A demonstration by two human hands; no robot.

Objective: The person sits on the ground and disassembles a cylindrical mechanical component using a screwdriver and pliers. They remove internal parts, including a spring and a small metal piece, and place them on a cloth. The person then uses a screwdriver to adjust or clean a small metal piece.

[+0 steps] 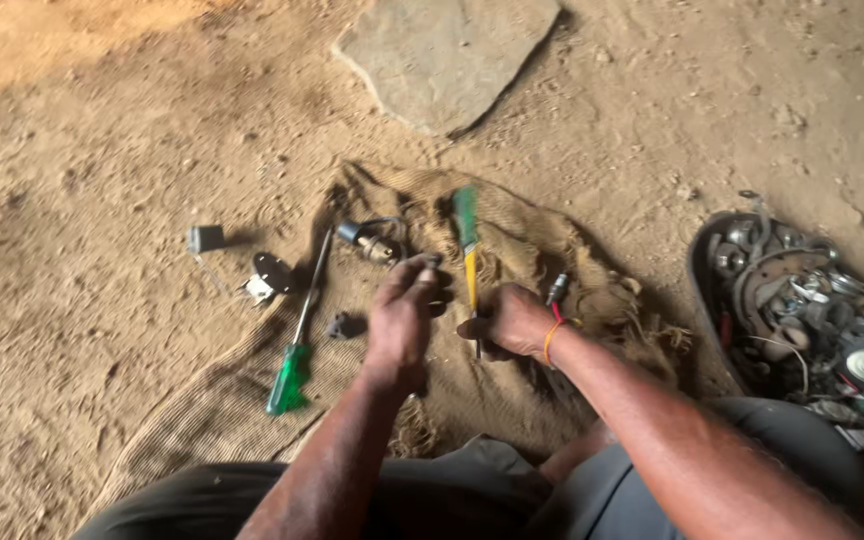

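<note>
My left hand (pixel 401 312) pinches a small dark metal part (pixel 430 264) over a piece of burlap sacking (pixel 252 390) spread on the dirt. My right hand (pixel 514 322), with an orange band at the wrist, grips the shaft of a screwdriver with a yellow and green handle (pixel 467 240), its handle pointing away from me. The two hands are close together, the screwdriver standing just right of the small part.
A green-handled screwdriver (pixel 297 340) lies left on the sacking, near a small dark piece (pixel 340 325), a cylindrical metal part (pixel 370 240), a round black plate (pixel 272 270) and a grey block (pixel 205 238). A dark tray of metal parts (pixel 802 310) sits right. A flat stone (pixel 447 55) lies ahead.
</note>
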